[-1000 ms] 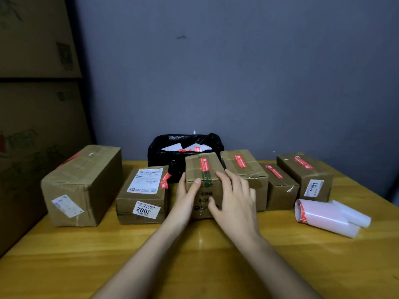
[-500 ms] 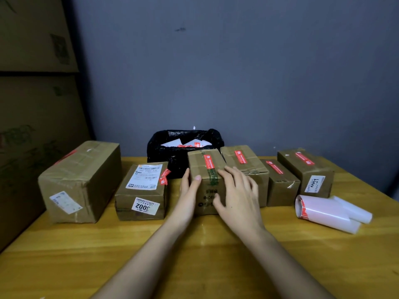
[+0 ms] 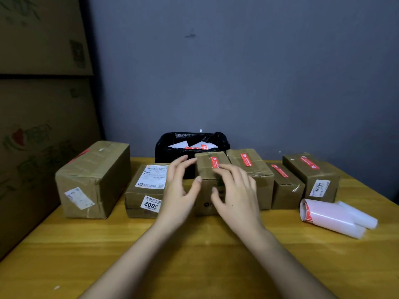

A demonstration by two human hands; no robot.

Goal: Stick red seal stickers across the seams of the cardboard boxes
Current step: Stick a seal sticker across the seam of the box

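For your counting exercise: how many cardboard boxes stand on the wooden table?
6, in a row: big far-left box, labelled box, middle box by the hands, then three rightwards. Others may be hidden.

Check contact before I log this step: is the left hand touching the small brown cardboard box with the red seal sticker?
Cannot tell. In the head view, the left hand overlaps the small brown cardboard box, fingers spread; no contact or gap shows plainly.

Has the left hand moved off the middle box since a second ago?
Yes. The left hand has come off the middle box, fingers spread, and now sits nearer the labelled box to its left.
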